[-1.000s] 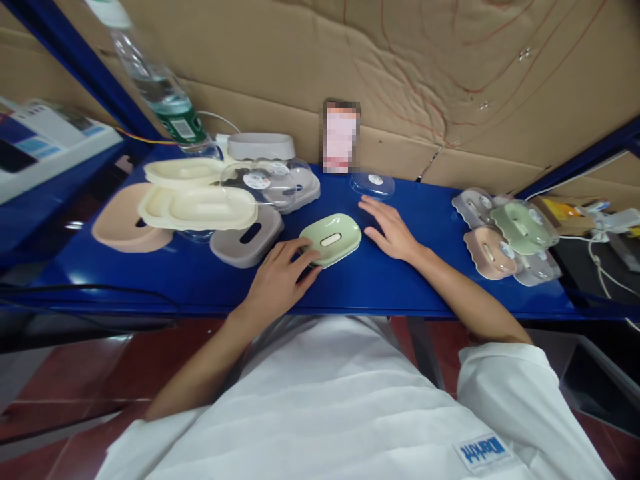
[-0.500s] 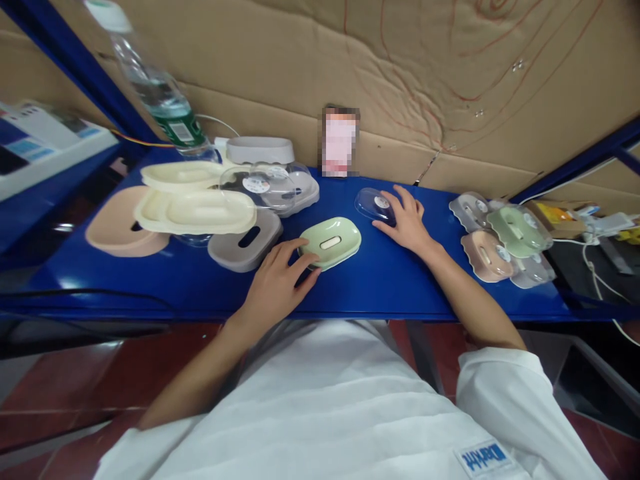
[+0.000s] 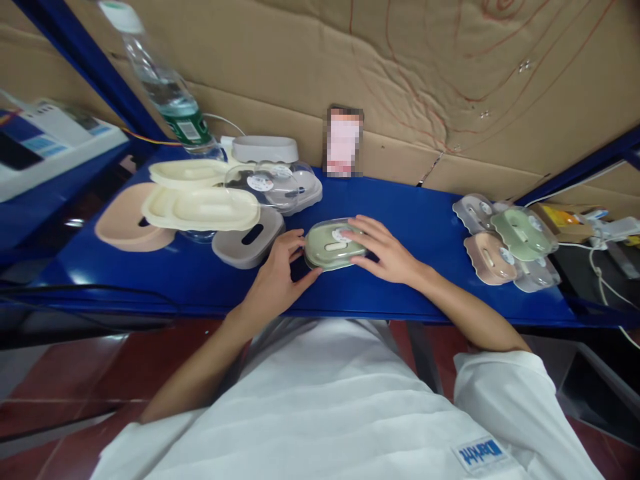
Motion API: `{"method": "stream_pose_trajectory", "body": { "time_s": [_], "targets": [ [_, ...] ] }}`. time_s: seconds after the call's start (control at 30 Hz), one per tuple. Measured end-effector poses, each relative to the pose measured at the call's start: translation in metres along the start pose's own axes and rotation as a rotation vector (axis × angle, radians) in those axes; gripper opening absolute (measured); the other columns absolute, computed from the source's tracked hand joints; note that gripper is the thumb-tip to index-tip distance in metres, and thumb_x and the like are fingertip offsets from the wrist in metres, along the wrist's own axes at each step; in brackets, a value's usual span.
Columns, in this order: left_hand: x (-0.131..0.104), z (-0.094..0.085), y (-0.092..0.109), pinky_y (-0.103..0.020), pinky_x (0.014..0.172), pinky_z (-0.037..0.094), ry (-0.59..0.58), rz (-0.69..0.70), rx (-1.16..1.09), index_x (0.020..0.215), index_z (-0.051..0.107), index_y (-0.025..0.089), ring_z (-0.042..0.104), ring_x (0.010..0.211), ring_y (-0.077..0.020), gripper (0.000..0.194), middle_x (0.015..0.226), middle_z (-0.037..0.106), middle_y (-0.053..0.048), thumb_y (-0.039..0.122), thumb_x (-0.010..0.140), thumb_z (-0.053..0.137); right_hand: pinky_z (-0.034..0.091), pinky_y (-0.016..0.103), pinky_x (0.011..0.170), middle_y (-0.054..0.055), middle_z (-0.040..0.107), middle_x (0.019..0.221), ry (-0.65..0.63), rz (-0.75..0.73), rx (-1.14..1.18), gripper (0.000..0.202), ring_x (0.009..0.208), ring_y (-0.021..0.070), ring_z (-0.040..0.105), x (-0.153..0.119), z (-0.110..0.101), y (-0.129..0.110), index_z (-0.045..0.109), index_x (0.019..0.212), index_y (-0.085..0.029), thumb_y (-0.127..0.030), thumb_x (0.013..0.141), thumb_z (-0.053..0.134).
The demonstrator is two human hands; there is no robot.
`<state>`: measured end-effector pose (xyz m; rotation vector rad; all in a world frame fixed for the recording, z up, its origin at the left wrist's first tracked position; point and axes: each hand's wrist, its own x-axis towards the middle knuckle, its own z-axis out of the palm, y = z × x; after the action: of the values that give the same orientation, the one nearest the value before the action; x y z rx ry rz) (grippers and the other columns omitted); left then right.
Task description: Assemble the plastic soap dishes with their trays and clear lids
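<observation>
In front of me on the blue table sits a pale green oval soap dish point(image 3: 327, 263) with a small cream-coloured bar shape in its middle. Over it lies a clear plastic lid point(image 3: 320, 233) carrying a round white sticker. My left hand point(image 3: 280, 267) holds the dish's left end, thumb at the near edge and fingers at the far side. From the right, my right hand point(image 3: 387, 253) grips the lid, its fingers across the top and right end. Whether the lid's rim is fully seated cannot be made out.
To the left are a grey dish point(image 3: 237, 250), cream trays point(image 3: 215, 208), a peach dish point(image 3: 123, 223), clear lids point(image 3: 260, 181) and a water bottle point(image 3: 183, 110). Several lidded dishes point(image 3: 523, 230) stand grouped at right. A phone point(image 3: 343, 141) leans against the cardboard wall.
My right hand has brought the clear lid leftward and toward me, from the table onto the green soap dish. My left hand has stayed at the dish's left end.
</observation>
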<state>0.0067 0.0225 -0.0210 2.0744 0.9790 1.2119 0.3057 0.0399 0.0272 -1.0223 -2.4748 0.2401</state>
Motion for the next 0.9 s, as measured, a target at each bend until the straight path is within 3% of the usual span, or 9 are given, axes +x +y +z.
{"method": "stream_pose_trajectory", "body": {
  "time_s": [0.13, 0.4, 0.6, 0.73, 0.83, 0.9],
  "targets": [
    [0.0, 0.0, 0.0, -0.052, 0.114, 0.06, -0.03, -0.009, 0.022, 0.146, 0.043, 0.026, 0.06, 0.144, -0.0303, 0.06, 0.157, 0.05, -0.018, 0.036, 0.098, 0.077, 0.035, 0.063, 0.133, 0.011, 0.046, 0.171, -0.102, -0.021, -0.045, 0.06, 0.164, 0.0341, 0.034, 0.002, 0.004, -0.005, 0.052, 0.163, -0.03, -0.057, 0.11, 0.051],
    [0.002, -0.003, 0.004, -0.05, 0.112, 0.061, -0.07, -0.025, 0.113, 0.152, 0.045, 0.025, 0.061, 0.142, -0.0298, 0.058, 0.156, 0.054, -0.016, 0.036, 0.101, 0.071, 0.037, 0.058, 0.132, 0.013, 0.045, 0.172, -0.146, -0.045, -0.164, 0.061, 0.164, 0.0333, 0.033, 0.003, 0.004, -0.002, 0.051, 0.164, -0.025, -0.055, 0.111, 0.049],
    [0.002, -0.005, 0.009, -0.049, 0.116, 0.058, -0.053, -0.005, 0.176, 0.154, 0.046, 0.024, 0.061, 0.144, -0.0286, 0.055, 0.163, 0.051, -0.016, 0.035, 0.104, 0.067, 0.043, 0.056, 0.123, 0.016, 0.056, 0.163, -0.164, -0.017, -0.362, 0.061, 0.151, 0.036, 0.051, 0.003, -0.015, -0.004, 0.058, 0.157, -0.021, -0.059, 0.111, 0.048],
    [0.002, -0.009, 0.018, -0.051, 0.122, 0.051, -0.019, 0.027, 0.28, 0.148, 0.051, 0.026, 0.056, 0.149, -0.0291, 0.046, 0.163, 0.054, -0.014, 0.035, 0.106, 0.064, 0.033, 0.064, 0.126, 0.019, 0.063, 0.153, -0.121, 0.175, -0.505, 0.056, 0.144, 0.0399, 0.055, -0.014, -0.049, 0.017, 0.062, 0.15, -0.019, -0.054, 0.107, 0.057],
    [0.003, -0.011, 0.021, -0.051, 0.121, 0.052, -0.04, 0.028, 0.303, 0.146, 0.054, 0.026, 0.058, 0.147, -0.0294, 0.042, 0.162, 0.055, -0.013, 0.036, 0.106, 0.062, 0.02, 0.075, 0.128, 0.02, 0.051, 0.165, 0.019, 0.416, -0.636, 0.058, 0.153, 0.0455, 0.043, -0.027, -0.067, 0.035, 0.054, 0.158, -0.019, -0.045, 0.106, 0.057],
    [0.003, -0.011, 0.021, -0.051, 0.12, 0.053, -0.053, 0.031, 0.307, 0.144, 0.055, 0.026, 0.06, 0.145, -0.0293, 0.04, 0.161, 0.055, -0.013, 0.037, 0.107, 0.062, 0.019, 0.076, 0.128, 0.019, 0.041, 0.172, 0.05, 0.491, -0.661, 0.06, 0.158, 0.0457, 0.037, -0.03, -0.069, 0.045, 0.048, 0.162, -0.019, -0.039, 0.106, 0.056]
  ]
}}
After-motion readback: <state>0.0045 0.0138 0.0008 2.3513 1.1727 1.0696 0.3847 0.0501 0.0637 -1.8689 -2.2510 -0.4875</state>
